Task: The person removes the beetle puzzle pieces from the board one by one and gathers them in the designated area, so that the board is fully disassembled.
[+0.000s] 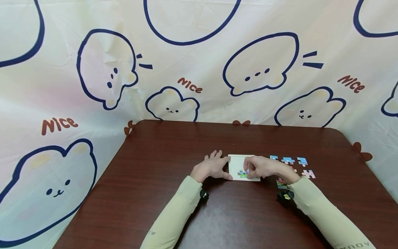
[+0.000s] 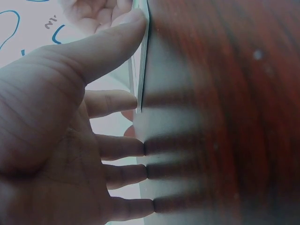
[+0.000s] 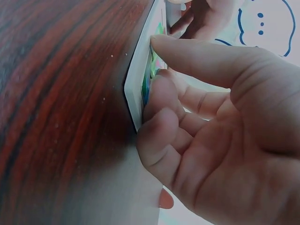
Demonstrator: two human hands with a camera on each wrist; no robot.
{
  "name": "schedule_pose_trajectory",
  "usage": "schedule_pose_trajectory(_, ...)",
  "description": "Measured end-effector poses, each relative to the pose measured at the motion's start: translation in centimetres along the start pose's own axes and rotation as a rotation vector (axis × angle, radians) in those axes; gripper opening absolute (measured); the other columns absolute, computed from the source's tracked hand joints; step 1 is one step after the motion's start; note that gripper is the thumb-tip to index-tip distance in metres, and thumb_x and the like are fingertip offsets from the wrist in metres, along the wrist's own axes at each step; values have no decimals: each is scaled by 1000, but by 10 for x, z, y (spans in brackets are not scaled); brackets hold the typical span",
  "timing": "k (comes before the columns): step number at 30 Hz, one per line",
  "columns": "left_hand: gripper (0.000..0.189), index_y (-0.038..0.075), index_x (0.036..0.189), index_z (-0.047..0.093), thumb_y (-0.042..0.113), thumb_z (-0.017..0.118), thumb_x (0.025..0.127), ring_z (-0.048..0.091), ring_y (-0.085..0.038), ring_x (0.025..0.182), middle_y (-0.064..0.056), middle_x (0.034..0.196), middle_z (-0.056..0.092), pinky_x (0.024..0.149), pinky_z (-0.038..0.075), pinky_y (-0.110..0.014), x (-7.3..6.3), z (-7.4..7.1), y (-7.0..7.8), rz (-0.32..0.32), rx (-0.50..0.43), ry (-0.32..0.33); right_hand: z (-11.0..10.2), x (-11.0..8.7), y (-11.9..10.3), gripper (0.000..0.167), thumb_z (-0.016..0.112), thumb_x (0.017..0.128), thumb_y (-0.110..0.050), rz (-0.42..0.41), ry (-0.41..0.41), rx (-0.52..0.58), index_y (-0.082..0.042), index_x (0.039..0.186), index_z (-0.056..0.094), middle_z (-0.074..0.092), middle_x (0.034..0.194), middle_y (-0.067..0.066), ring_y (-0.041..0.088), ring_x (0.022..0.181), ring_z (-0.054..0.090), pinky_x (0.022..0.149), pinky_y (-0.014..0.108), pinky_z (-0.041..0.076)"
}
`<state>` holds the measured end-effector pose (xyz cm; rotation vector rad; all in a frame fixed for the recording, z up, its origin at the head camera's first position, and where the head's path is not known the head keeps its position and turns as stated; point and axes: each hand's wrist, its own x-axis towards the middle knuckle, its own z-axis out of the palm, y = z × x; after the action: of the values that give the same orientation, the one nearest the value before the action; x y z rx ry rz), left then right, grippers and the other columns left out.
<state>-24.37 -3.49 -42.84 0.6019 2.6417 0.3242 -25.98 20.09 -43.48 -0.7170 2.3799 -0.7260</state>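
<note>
A white puzzle tray (image 1: 237,163) lies flat on the table, with joined green and purple jigsaw pieces (image 1: 242,174) near its front edge. At the tray's left side is my left hand (image 1: 212,167), fingers spread and straight. Its thumb (image 2: 117,40) rests along the tray's edge in the left wrist view. My right hand (image 1: 260,166) reaches over the tray's right side, thumb and bent fingers pinching a jigsaw piece (image 3: 153,65) down at the tray surface. The fingers partly cover that piece. The curled lower fingers lie by the tray's rim.
Right of the tray, loose jigsaw pieces lie in rows: blue ones (image 1: 288,160) at the back, a pink one (image 1: 308,174) in the middle and a green and red one (image 1: 281,183) nearer me. The brown table (image 1: 149,193) meets a printed cloth (image 1: 214,103) behind.
</note>
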Motion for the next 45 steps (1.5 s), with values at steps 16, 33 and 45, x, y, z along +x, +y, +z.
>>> schedule_pose_trajectory(16,82,26,154,32,57,67,87,8,-34,154,-15,165,14,120,16,-56,-1,0,0,5,2,6,-1,1,6,15,67,94,-21,-12,-4,40,-13,91,55,55,76,4,18,56,54,50,32,49)
schedule_pose_trajectory(33,82,27,154,32,58,66,86,8,-33,154,-14,165,14,120,17,-56,0,1,0,0,18,3,-13,-13,1,16,66,94,-23,-97,44,32,-13,87,56,53,73,1,15,55,51,48,26,44)
schedule_pose_trajectory(45,83,26,155,30,56,66,87,6,-33,154,-14,166,11,121,14,-57,-1,2,-1,15,-12,-4,-29,-39,19,19,66,95,-24,-62,64,60,-12,86,54,57,74,3,21,59,58,48,29,48)
